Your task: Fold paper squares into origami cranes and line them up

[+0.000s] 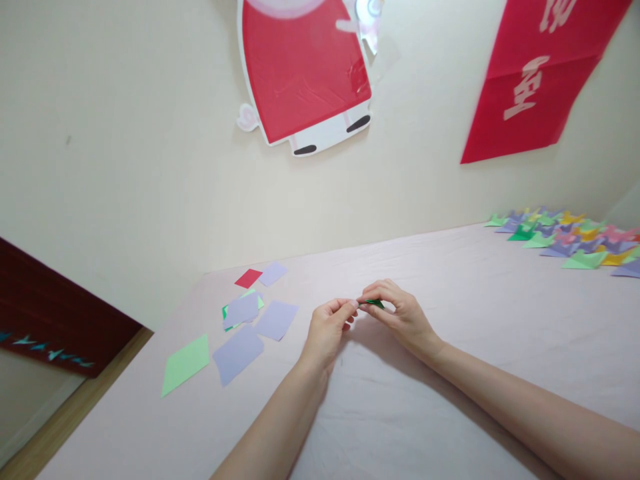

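Wall: pale, behind the sheet's far edge; red banner (540, 87) and red cartoon cut-out (305, 73) on it.
Sheet (500, 320): carries everything. Left edge and far-left corner visible; near and right edges out of frame.
Folded pieces (584, 259): mixed colours, massed along far edge toward the right, probably parked there to stay off the right forearm.
Loose squares (239, 353): lilac, green, red, left of the left hand, some overlapping; likely put within its reach. Light green square (186, 365) lies near left edge, red one near far-left corner.
Hands: left (324, 331) and right (404, 313) mid-sheet, fingertips nearly meeting, each in a narrow pinch. Well apart from far edge and folded pieces.
Green paper (373, 303): small, folded, between both sets of fingertips, two-ended grip probably for control. Fold detail hidden.
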`<state>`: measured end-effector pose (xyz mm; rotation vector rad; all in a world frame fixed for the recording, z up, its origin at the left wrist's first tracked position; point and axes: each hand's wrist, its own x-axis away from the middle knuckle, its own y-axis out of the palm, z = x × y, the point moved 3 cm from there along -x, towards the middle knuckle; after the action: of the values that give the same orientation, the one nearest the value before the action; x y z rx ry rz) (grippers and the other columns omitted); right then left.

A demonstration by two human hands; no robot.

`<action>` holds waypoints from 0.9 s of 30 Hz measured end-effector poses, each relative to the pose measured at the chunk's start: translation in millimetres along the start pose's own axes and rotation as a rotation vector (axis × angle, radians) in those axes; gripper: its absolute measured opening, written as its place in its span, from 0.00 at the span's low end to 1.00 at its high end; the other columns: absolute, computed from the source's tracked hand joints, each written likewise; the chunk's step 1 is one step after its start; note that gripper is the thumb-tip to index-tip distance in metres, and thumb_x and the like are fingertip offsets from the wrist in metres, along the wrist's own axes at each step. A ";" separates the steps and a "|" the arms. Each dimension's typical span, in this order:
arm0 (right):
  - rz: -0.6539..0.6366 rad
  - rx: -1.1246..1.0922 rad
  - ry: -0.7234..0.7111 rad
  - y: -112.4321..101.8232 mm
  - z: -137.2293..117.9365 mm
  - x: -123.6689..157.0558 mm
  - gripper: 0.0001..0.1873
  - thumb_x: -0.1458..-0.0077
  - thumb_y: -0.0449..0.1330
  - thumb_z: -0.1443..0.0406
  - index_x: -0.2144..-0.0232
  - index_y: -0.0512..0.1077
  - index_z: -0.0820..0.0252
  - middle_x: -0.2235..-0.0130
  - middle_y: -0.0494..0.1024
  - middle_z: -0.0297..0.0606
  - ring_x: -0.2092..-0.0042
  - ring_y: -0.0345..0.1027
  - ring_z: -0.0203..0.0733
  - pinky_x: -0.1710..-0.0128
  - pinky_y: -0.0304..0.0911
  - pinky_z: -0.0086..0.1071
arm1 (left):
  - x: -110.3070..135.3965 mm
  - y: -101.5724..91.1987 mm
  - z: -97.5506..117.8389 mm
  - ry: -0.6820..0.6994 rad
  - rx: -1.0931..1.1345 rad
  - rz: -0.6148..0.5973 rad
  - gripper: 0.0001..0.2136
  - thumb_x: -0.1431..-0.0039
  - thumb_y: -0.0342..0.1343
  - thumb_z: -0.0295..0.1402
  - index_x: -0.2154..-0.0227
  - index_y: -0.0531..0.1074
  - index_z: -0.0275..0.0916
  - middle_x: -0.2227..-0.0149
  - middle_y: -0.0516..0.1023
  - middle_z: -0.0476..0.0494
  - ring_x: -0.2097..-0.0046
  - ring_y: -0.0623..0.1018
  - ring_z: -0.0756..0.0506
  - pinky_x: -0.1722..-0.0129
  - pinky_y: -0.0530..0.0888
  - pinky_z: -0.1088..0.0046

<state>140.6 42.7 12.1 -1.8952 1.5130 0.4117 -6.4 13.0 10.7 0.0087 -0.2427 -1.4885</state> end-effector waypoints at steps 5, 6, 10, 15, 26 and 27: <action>-0.006 -0.035 0.024 -0.5 -0.6 0.6 0.05 0.43 0.62 0.61 0.70 0.77 0.53 0.68 0.77 0.37 0.62 0.68 0.45 0.60 0.62 0.38 | 2.9 1.8 0.8 -0.059 0.034 -0.069 0.14 0.58 0.65 0.43 0.77 0.73 0.36 0.75 0.69 0.48 0.72 0.66 0.52 0.72 0.61 0.77; -0.009 -0.042 0.030 -0.5 -0.7 0.7 0.05 0.43 0.62 0.61 0.70 0.77 0.53 0.68 0.77 0.37 0.62 0.68 0.44 0.60 0.62 0.38 | 3.2 1.8 1.2 -0.072 0.036 -0.085 0.14 0.58 0.65 0.43 0.77 0.73 0.36 0.75 0.68 0.49 0.72 0.66 0.52 0.72 0.62 0.77; -0.024 -0.076 0.052 0.5 0.7 1.3 0.07 0.43 0.62 0.61 0.71 0.76 0.55 0.68 0.76 0.37 0.62 0.68 0.43 0.60 0.62 0.37 | 1.9 0.8 1.8 -0.091 0.012 -0.154 0.14 0.56 0.64 0.43 0.75 0.71 0.37 0.74 0.68 0.49 0.72 0.67 0.52 0.71 0.63 0.77; -0.005 -0.150 0.117 1.7 7.6 1.9 0.06 0.44 0.62 0.61 0.72 0.75 0.56 0.69 0.75 0.35 0.63 0.67 0.42 0.61 0.61 0.34 | -1.1 0.6 4.4 0.007 -0.096 -0.185 0.11 0.49 0.59 0.41 0.72 0.70 0.38 0.73 0.70 0.50 0.71 0.68 0.51 0.69 0.63 0.75; -0.003 -0.328 0.326 6.6 15.6 4.4 0.08 0.47 0.63 0.59 0.71 0.74 0.58 0.70 0.71 0.32 0.67 0.62 0.38 0.65 0.57 0.31 | 8.0 2.4 19.1 0.599 -0.655 -0.006 0.05 0.41 0.55 0.30 0.72 0.71 0.39 0.69 0.74 0.49 0.64 0.72 0.48 0.62 0.65 0.72; -0.009 -0.334 0.331 6.9 15.2 4.6 0.08 0.47 0.63 0.59 0.71 0.73 0.58 0.70 0.70 0.31 0.67 0.62 0.37 0.65 0.57 0.31 | 7.6 2.2 18.4 0.595 -0.644 0.002 0.05 0.41 0.55 0.30 0.72 0.72 0.39 0.69 0.74 0.49 0.65 0.72 0.48 0.62 0.65 0.72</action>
<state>137.8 48.7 -3.8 -2.3207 1.7315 0.3785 -6.8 8.3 30.1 -0.0649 0.7165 -1.4389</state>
